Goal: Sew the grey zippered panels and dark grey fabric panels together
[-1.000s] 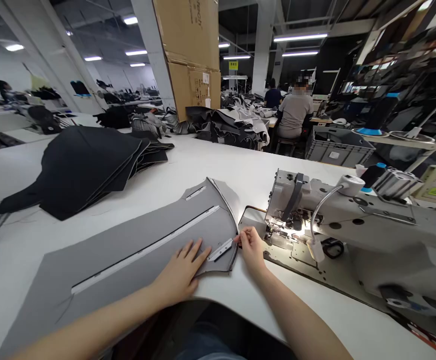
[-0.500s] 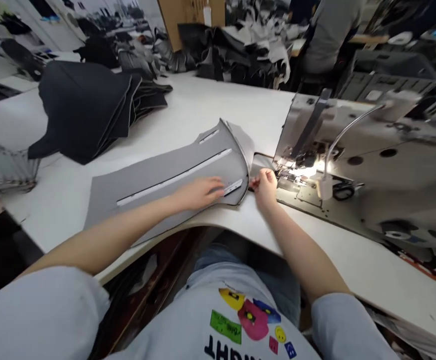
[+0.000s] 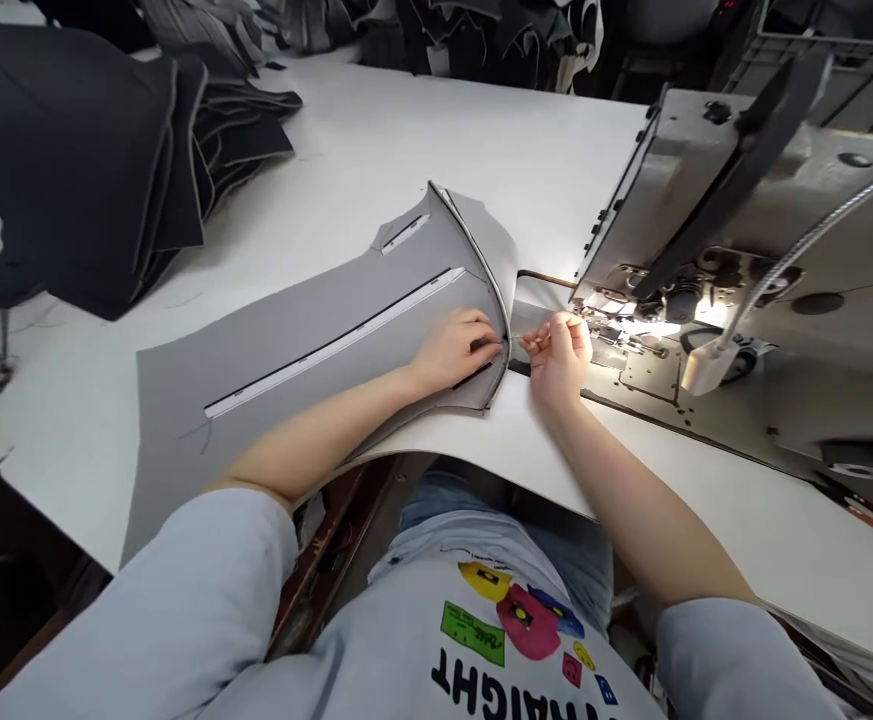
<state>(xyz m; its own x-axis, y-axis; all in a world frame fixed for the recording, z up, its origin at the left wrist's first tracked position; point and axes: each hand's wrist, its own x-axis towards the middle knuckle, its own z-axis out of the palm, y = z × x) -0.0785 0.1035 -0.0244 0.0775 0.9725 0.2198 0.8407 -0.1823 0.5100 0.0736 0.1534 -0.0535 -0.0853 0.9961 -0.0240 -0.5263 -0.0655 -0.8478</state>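
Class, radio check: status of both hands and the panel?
Left hand flat on gray panel. Right hand pinching something small at panel's edge, unclear what. Sewing machine just beyond right hand.

Matt grey cloth panel point(image 3: 271, 335) on smooth white tabletop point(image 3: 376, 130).

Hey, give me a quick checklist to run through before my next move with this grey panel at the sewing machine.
Left hand flat on the grey panel, by its curved edge: ok.
Right hand pinching the grey fabric piece beyond that edge: ok.
Grey panel lying flat on the white table: ok.
Grey fabric piece under the presser foot: cannot tell, glare hides it.
Needle area of the sewing machine lit: ok.
Dark panel stack apart from the grey panel: ok.
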